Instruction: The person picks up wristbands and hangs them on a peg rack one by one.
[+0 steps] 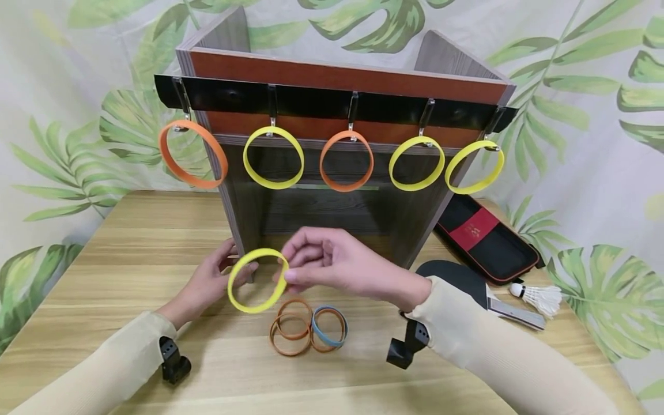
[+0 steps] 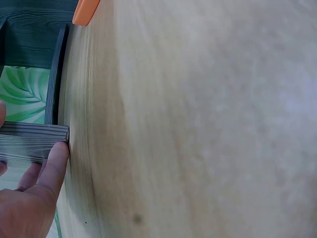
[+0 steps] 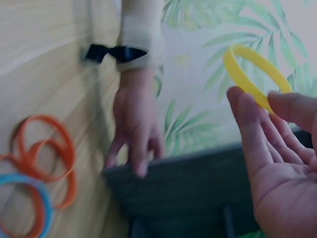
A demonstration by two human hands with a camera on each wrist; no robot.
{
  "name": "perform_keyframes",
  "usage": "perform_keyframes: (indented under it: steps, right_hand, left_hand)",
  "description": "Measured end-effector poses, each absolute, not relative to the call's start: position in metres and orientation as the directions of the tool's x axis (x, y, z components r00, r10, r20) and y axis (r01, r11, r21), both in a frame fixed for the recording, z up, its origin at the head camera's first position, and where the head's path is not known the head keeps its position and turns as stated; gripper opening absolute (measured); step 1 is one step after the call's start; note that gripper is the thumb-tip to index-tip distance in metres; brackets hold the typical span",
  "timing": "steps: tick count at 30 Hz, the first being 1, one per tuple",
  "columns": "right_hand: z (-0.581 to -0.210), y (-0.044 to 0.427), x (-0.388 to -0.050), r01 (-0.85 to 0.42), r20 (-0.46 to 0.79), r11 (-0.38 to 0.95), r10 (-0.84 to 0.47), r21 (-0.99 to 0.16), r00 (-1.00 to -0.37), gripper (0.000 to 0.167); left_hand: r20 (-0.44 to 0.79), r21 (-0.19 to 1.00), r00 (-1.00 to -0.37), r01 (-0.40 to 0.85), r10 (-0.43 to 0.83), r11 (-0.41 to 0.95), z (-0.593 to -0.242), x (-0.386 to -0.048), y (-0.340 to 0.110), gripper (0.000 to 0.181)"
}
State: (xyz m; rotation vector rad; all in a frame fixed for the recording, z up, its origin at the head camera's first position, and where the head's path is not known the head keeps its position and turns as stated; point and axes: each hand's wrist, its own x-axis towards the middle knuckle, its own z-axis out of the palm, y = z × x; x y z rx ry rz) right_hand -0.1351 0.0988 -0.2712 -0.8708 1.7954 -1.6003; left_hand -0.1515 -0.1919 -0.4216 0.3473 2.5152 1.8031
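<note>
My right hand (image 1: 344, 262) pinches a yellow wristband (image 1: 233, 282) by its right side, between thumb and fingertips. In the right wrist view the yellow band (image 3: 257, 67) stands up from the fingertips. With thumb and fingers on either side, my left hand (image 1: 204, 288) holds the lower front edge of the wooden shelf's left side panel (image 2: 32, 144). From a black strip (image 1: 311, 101) across the shelf's front, two orange bands (image 1: 222, 164) and three yellow bands (image 1: 299, 170) hang on metal hooks. On the table below lie several loose orange bands (image 1: 272, 343) and a blue band (image 1: 346, 331).
The grey shelf unit (image 1: 415, 213) stands on a wooden table (image 1: 155, 230) before a leaf-patterned cloth (image 1: 570, 115). At right are a black-and-red case (image 1: 510, 253), a dark paddle (image 1: 451, 276) with a pale handle, and a white shuttlecock (image 1: 542, 297).
</note>
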Motion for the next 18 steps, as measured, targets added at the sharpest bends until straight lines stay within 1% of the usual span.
perform_keyframes:
  steps: [4, 7, 9, 11, 14, 18]
  right_hand:
    - [-0.257, 0.078, -0.132, -0.113, 0.110, -0.048, -0.755, -0.992, -0.646, 0.023]
    - [-0.244, 0.063, -0.130, -0.128, 0.171, -0.115, -0.715, -0.985, -0.678, 0.022]
    - [-0.235, 0.054, -0.130, -0.130, 0.202, -0.155, -0.687, -0.979, -0.698, 0.020]
    - [-0.227, 0.046, -0.129, -0.130, 0.219, -0.182, -0.655, -0.975, -0.723, 0.018]
    - [-0.218, 0.036, -0.130, -0.113, 0.235, -0.233, -0.604, -0.966, -0.761, 0.018]
    - [-0.211, 0.024, -0.131, -0.100, 0.254, -0.300, -0.536, -0.949, -0.805, 0.020]
  left_hand:
    - [0.167, 0.928, -0.964, 0.224, 0.205, 0.296, -0.424, -0.152, -0.192, 0.048]
    - [0.149, 0.936, -0.967, 0.205, 0.207, 0.286, -0.423, -0.152, -0.193, 0.059]
    - [0.106, 0.944, -0.974, 0.162, 0.200, 0.288, -0.422, -0.151, -0.193, 0.062]
    - [0.076, 0.951, -0.977, 0.130, 0.198, 0.281, -0.422, -0.151, -0.193, 0.062]
    - [0.076, 0.949, -0.976, 0.133, 0.203, 0.286, -0.421, -0.153, -0.193, 0.058]
    - [0.078, 0.952, -0.975, 0.135, 0.210, 0.274, -0.421, -0.154, -0.193, 0.059]
